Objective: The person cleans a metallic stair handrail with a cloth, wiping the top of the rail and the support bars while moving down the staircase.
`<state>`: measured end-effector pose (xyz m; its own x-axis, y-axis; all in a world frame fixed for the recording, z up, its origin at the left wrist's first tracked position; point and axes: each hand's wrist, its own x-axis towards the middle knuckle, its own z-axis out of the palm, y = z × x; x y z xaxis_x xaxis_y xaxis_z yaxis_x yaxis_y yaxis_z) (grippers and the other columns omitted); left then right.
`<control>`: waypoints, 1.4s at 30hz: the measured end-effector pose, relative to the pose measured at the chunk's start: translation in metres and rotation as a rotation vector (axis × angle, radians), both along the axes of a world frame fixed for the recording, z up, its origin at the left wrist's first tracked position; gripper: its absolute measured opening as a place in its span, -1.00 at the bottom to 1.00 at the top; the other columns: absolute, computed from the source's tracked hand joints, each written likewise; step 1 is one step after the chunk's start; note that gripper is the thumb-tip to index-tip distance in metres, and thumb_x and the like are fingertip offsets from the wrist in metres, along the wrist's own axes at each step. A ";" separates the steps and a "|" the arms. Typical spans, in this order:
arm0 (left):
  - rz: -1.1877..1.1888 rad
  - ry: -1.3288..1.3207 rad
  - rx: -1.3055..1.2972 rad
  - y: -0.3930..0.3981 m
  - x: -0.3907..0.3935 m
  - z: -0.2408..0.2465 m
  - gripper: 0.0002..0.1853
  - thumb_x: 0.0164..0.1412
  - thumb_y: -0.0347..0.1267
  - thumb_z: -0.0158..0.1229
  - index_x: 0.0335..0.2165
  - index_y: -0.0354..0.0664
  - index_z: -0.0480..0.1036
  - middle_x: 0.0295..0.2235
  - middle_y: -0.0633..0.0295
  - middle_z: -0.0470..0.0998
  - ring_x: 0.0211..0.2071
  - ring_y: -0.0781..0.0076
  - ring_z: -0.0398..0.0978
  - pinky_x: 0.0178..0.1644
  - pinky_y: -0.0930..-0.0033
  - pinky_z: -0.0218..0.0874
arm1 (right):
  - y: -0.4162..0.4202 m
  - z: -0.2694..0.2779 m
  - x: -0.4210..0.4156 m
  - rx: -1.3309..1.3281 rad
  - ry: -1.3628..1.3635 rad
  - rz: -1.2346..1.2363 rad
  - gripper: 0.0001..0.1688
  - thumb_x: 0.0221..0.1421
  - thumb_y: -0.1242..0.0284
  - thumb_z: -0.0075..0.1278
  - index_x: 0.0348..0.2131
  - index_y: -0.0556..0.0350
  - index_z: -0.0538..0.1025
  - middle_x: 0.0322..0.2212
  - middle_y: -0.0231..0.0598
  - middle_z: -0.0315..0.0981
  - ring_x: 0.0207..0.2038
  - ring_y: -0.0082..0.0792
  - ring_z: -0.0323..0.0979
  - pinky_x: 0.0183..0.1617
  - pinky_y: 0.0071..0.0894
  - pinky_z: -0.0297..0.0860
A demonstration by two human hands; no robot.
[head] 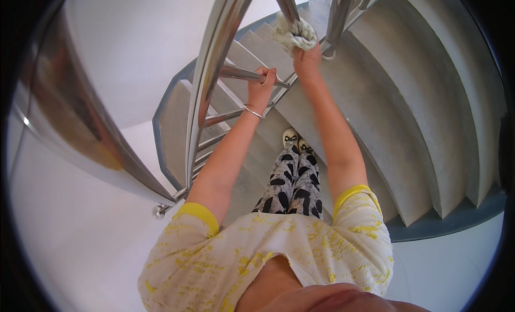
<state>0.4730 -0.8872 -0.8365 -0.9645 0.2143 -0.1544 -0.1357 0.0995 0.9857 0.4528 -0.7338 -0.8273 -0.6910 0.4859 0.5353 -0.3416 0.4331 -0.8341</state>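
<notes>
My right hand point(307, 62) grips a pale, patterned cloth point(295, 35) that is wrapped around a shiny metal baluster point(286, 8) of the stair railing. Lower and to the left, my left hand point(262, 82) is closed around another metal baluster point(241, 73), with its fingers curled over the tube. A bracelet circles that wrist. Both balusters slant between the handrail point(217, 58) and a lower rail point(277, 97). The cloth hides most of my right fingers.
Curved grey stair treads point(386, 99) rise on the right, edged by a dark skirting band point(446, 227). A thick metal post point(336, 22) stands right of the cloth. More steps point(173, 123) show beyond the railing. At far left curves a large polished rail point(76, 95). My shoes point(290, 138) rest on a step.
</notes>
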 end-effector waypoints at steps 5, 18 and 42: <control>-0.036 0.052 -0.077 -0.025 0.012 -0.018 -0.81 0.15 -0.39 0.13 -0.29 -0.25 0.33 -0.28 0.17 0.45 -0.18 0.46 0.41 -0.05 0.42 0.21 | 0.022 -0.021 0.058 0.032 -0.194 0.205 -0.58 0.04 0.51 -0.10 -0.06 0.20 0.38 -0.13 0.01 0.36 -0.10 0.06 0.33 -0.02 -0.16 0.27; 0.394 -0.003 -0.186 -0.122 0.114 0.011 -0.35 0.11 -0.36 0.18 0.10 -0.30 0.08 0.01 0.08 0.27 0.04 0.27 0.25 0.13 0.28 0.07 | -0.096 0.087 0.045 0.095 -0.036 0.414 -0.36 -0.04 0.38 0.05 0.04 0.17 0.25 -0.08 -0.01 0.30 -0.10 0.10 0.30 -0.03 -0.09 0.26; 0.290 0.205 0.170 -0.112 0.062 0.017 -0.79 0.23 -0.50 -0.03 -0.54 -0.17 0.19 -0.64 0.32 0.25 -0.58 0.53 0.23 -0.36 0.37 0.23 | -0.067 -0.183 0.071 0.110 -0.551 0.417 -0.50 0.02 0.47 0.03 -0.03 0.11 0.28 -0.12 -0.02 0.31 -0.08 0.05 0.30 -0.02 -0.16 0.27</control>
